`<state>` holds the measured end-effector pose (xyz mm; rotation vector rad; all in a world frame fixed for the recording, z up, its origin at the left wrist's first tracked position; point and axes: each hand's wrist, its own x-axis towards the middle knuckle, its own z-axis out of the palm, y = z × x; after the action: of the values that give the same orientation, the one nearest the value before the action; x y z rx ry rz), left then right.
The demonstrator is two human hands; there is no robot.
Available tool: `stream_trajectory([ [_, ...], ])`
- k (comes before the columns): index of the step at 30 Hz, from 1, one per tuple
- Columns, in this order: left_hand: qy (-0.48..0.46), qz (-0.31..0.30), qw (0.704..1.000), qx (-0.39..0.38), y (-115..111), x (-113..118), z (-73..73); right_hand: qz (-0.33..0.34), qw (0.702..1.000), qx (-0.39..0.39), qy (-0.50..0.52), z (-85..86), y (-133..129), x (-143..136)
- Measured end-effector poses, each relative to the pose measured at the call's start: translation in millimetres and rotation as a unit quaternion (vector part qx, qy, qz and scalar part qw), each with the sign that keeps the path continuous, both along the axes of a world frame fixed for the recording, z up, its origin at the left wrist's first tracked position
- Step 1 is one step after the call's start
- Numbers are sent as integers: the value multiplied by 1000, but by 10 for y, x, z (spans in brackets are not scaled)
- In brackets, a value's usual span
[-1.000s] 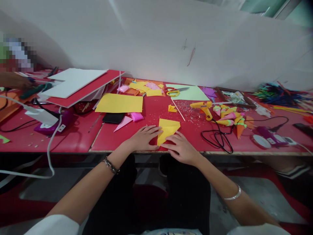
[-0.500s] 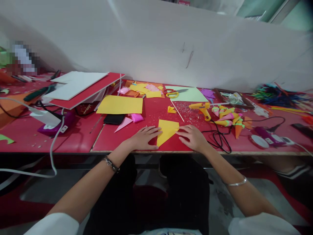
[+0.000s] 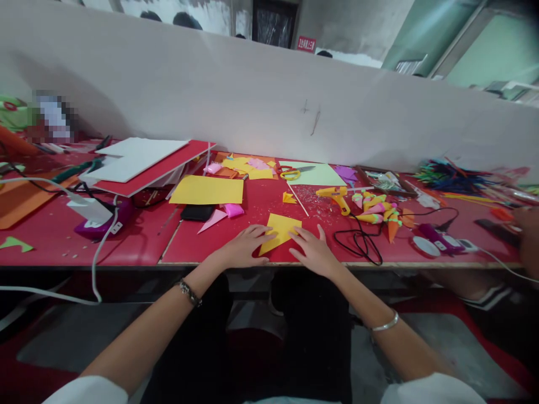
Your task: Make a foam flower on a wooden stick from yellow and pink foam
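A small yellow paper piece [image 3: 278,231] with a slanted lower edge lies flat on the red table in front of me. My left hand [image 3: 246,247] rests at its left edge, fingers apart, fingertips touching the paper. On its right side, my right hand [image 3: 314,249] has spread fingers touching the edge, the thumb and fingers apart. Just beyond the paper sits a small folded yellow piece [image 3: 289,197], beside a thin white stick [image 3: 298,199]. A yellow glue gun [image 3: 337,196] lies to the right.
Yellow-handled scissors [image 3: 295,173] lie on a pale green sheet [image 3: 322,175]. Paper cones [image 3: 377,209] and a black cable [image 3: 360,247] are at right. A larger yellow sheet [image 3: 206,189], black case [image 3: 197,212] and white boards [image 3: 138,157] are left. Another person's hand [image 3: 528,224] shows far right.
The view has tilted up and shifted slightly. The yellow paper is turned a little between my hands, and my right hand has its fingers more over its edge. Another person's hand has appeared at right.
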<state>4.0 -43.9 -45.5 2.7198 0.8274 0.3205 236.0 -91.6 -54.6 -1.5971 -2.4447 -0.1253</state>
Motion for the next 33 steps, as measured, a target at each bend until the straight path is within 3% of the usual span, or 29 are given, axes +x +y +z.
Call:
stream_trajectory([
  [3,-30,43,997,48,-243,75,-22,-33,999,23,-15,13,-187,-302],
  [7,7,48,996,70,-391,64,-124,18,1000,-23,-2,104,-280,-507],
  [10,17,34,997,74,-350,-48,-151,88,994,-66,20,147,-223,-404],
  [12,13,29,997,77,-316,-108,-136,99,992,-79,12,124,-182,-300],
  [19,31,36,989,136,-365,-28,-103,56,998,-19,-28,10,-238,-366],
  [27,2,76,990,123,-316,-174,-125,109,985,-58,122,33,-84,-315],
  [33,-30,146,982,114,-286,-151,-157,113,968,-79,209,3,82,-257],
])
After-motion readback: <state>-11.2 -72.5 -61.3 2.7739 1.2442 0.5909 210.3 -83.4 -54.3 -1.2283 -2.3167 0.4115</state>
